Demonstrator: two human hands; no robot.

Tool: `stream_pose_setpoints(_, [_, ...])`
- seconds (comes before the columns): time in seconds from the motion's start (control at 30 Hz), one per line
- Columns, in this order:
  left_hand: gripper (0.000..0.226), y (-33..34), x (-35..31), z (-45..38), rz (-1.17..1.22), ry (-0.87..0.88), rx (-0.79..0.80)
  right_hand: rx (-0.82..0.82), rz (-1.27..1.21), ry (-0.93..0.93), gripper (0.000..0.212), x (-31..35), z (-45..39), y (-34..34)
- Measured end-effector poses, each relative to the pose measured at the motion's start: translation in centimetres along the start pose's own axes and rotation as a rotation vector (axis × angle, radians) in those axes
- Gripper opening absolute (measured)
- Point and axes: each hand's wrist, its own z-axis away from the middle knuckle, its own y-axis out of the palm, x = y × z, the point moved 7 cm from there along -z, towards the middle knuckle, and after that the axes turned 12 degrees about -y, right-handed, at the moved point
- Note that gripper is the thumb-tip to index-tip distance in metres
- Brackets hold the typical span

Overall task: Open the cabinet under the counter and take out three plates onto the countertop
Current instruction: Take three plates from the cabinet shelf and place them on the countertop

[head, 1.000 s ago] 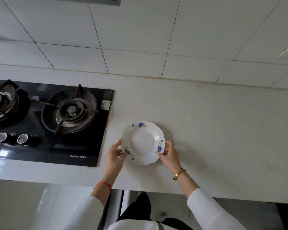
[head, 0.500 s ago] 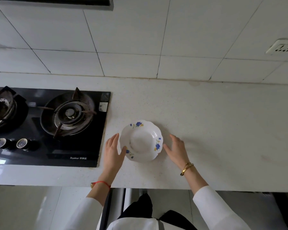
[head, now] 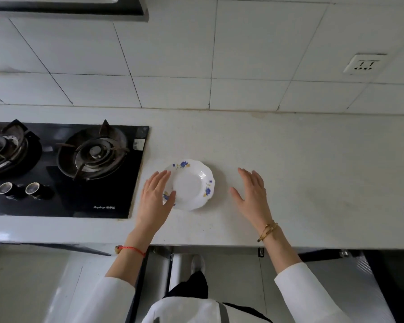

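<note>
1 plate (head: 191, 184) flat on surface (head: 301, 173); looks ceramic, stiff, smooth, breakable, so grip opposite rims. Left hand (head: 155, 198) released, overlapping rim; right hand (head: 252, 193) released, apart.

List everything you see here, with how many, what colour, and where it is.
scalloped white plate with blue flowers: one, white and blue, flat on the countertop just right of the hob
speckled pale stone countertop: one, off-white, across the middle
black glass gas hob: one, black, set into the counter at left, two burners
hob control knobs: two, silver-topped, near front of hob
white wall tiles: many, white, behind the counter
white wall socket: one, white, upper right on the tiles
cabinet doors: pale grey, below the counter edge
left hand: open, red string at the wrist, overlapping the plate's left rim
right hand: open, gold bracelet at the wrist, right of the plate, apart from it
</note>
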Motion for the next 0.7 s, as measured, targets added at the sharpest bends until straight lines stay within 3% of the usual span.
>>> stream_pose_setpoints(0.27, [0.053,0.5,-4.9,8.5,0.005,0.095,-0.088,-0.068,-0.009,-0.057,0.059,-0.9,8.9,-5.5])
stream_pose_setpoints(0.7, [0.048,1.6,-9.5,25.5,-0.01,0.111,-0.138,-0.045,-0.014,-0.13,0.056,-2.9,24.4,-11.2])
